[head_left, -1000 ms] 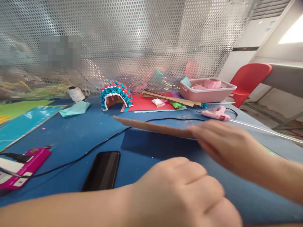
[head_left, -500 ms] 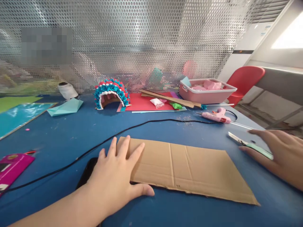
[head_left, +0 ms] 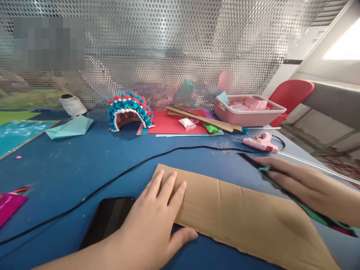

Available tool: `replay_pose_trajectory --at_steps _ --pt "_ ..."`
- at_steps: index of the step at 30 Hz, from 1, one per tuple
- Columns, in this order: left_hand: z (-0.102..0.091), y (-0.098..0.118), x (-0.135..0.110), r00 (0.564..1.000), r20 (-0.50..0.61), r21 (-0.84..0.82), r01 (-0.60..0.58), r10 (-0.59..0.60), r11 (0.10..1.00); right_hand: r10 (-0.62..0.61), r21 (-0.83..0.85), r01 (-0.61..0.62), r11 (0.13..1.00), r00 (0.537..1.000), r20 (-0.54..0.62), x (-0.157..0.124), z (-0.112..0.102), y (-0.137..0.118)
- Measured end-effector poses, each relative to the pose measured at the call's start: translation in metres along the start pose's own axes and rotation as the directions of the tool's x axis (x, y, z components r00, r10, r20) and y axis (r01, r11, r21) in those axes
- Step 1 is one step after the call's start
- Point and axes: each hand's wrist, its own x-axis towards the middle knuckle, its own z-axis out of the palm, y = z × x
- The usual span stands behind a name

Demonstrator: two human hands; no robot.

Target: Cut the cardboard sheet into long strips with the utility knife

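A flat piece of brown cardboard [head_left: 242, 217] lies on the blue table [head_left: 84, 161] in front of me. My left hand [head_left: 152, 225] rests on its left end with fingers spread flat. My right hand [head_left: 306, 187] is above the cardboard's right end, fingers closed on green-handled scissors [head_left: 270, 180] whose dark blades point left. A black phone [head_left: 105, 221] lies beside my left hand.
A black cord [head_left: 135, 165] crosses the table to a pink glue gun [head_left: 260, 143]. At the back stand a blue and red paper arch [head_left: 129, 110], red paper [head_left: 174, 123], a pink tray [head_left: 249, 110] and a perforated metal screen [head_left: 168, 48]. A magenta object [head_left: 9, 204] lies at left.
The cardboard came down from mid-air to lie flat, and my left hand settled on it. My right hand picked up the scissors from the table and brought them over the cardboard.
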Motion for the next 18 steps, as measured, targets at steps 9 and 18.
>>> replay_pose_trajectory --at_steps 9,18 --pt "0.000 -0.008 0.004 0.997 -0.077 0.024 0.014 -0.013 1.000 -0.377 0.169 0.338 0.926 0.855 0.355 0.090 0.037 -0.114" --pt "0.009 -0.014 0.010 0.996 -0.084 0.115 0.017 -0.007 0.993 -0.459 0.111 0.464 0.879 0.757 0.464 0.124 0.053 -0.148"
